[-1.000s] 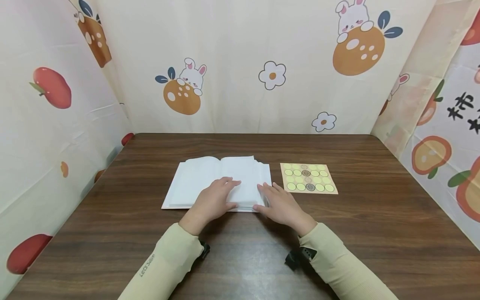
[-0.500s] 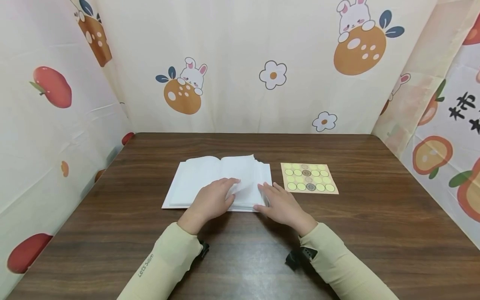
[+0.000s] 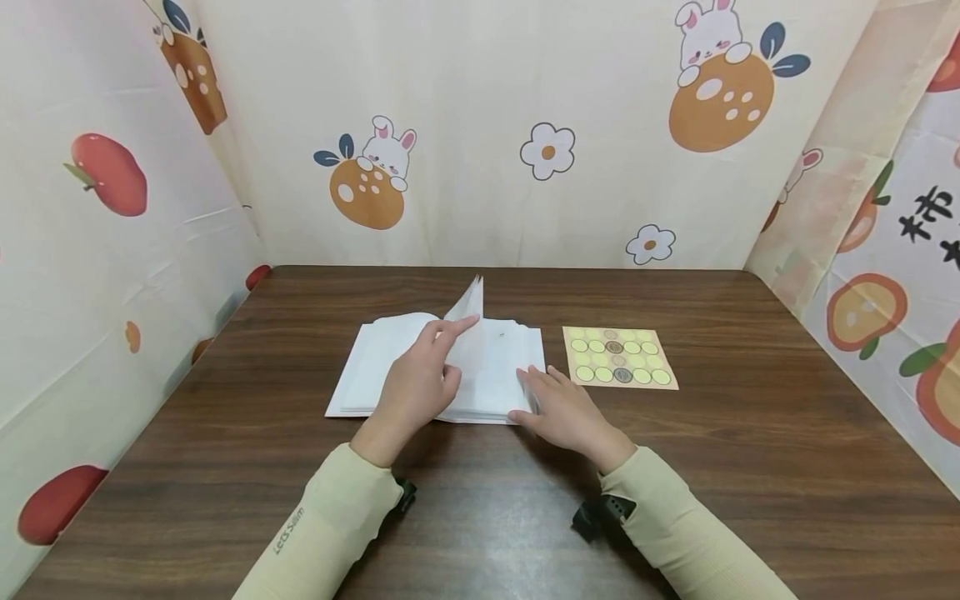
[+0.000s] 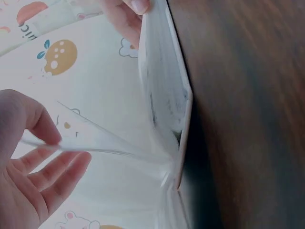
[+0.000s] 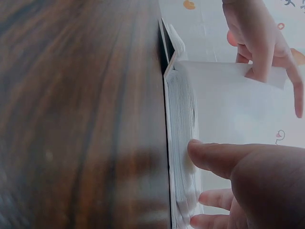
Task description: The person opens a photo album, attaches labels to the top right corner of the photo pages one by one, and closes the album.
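A thick book (image 3: 382,354) with white pages lies open on the table. My left hand (image 3: 416,379) is over its middle, and in the left wrist view the thumb and fingers pinch a lifted page (image 4: 109,145). That page stands upright near the spine. On the book's right side my right hand (image 3: 566,408) rests with fingers extended along the outer edge. The right wrist view shows its thumb (image 5: 209,155) against the page stack. A small faint mark (image 3: 502,335) is on the page uncovered at the right.
A yellow sheet with rows of round stickers (image 3: 592,358) lies just right of the book. The brown wooden table (image 3: 225,467) extends on all sides. Printed curtains (image 3: 480,167) enclose it at the back and sides.
My left hand has moved up and away from me, raising a page from the book's right side to upright. My right hand has stayed in place.
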`<state>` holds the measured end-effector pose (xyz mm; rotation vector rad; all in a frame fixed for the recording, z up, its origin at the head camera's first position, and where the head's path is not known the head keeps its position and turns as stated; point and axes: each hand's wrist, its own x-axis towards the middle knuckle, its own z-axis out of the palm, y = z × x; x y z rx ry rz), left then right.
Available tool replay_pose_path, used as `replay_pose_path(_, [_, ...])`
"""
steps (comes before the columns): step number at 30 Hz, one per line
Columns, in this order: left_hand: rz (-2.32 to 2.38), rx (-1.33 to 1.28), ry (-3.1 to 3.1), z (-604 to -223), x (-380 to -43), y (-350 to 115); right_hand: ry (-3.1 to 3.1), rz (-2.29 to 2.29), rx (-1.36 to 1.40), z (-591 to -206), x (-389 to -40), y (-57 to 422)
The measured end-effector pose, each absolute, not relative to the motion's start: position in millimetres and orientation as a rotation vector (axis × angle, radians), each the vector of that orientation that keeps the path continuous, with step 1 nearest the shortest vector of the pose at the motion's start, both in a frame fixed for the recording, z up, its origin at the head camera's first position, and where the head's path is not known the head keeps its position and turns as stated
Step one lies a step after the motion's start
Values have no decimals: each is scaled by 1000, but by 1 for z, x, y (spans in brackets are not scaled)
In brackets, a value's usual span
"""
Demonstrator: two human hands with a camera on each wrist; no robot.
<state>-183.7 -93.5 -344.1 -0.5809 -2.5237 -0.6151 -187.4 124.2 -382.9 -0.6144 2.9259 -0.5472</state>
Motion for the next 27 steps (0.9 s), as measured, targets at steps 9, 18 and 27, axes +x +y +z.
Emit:
replay_pose_path(9, [-665, -407, -2571, -336, -182, -99, 2929, -540, -627, -383, -187, 124])
replay_pose_path(18, [-723, -274, -2631, -334, -182, -98, 2929, -548, -639, -384, -188, 125])
replay_pose_path(27, [-747, -270, -2560, -332, -185, -108, 2925, -545, -632, -384, -187, 124])
